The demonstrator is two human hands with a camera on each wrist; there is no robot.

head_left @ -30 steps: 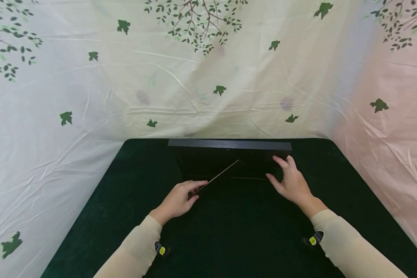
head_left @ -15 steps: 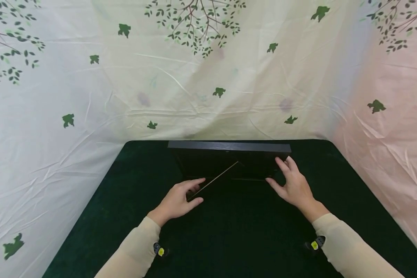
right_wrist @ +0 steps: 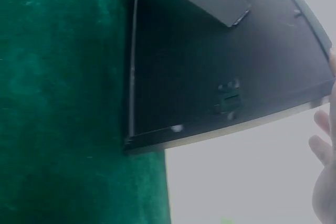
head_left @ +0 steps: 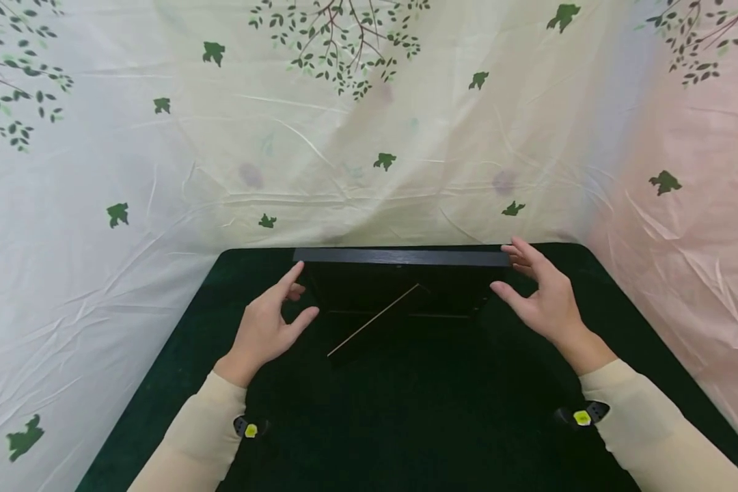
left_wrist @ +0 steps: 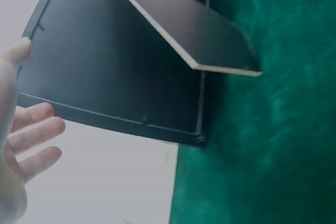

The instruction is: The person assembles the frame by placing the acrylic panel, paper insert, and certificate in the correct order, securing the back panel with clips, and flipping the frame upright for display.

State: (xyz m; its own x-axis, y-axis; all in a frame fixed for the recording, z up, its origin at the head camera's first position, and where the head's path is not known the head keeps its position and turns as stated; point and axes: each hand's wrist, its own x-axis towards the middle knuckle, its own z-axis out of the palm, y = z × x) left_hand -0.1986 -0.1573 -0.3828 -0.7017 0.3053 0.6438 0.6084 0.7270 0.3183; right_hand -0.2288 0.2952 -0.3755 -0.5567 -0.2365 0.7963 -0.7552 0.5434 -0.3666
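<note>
A black picture frame (head_left: 400, 257) stands upright at the far side of the table, its back turned toward me. From that back an easel leg (left_wrist: 194, 30) with a pale cut edge swings out and down to the left. My left hand (head_left: 267, 324) is at the frame's left side, fingers spread, a fingertip right at the edge in the left wrist view. Beside the right edge is my right hand (head_left: 544, 294), its fingers extended and thumb apart. A small metal hanger (right_wrist: 229, 100) shows on the backing. The frame's front is hidden.
Dark green cloth (head_left: 393, 424) covers the table. Behind and at both sides hang pale curtains (head_left: 320, 157) printed with leaves and branches; the rear one comes down close behind the frame. A small dark device with a yellow mark (head_left: 583, 417) sits at each wrist.
My left hand has let go of the easel leg and moved left and up to the frame's left edge. The right hand has shifted up and right along the other edge. The frame stays put.
</note>
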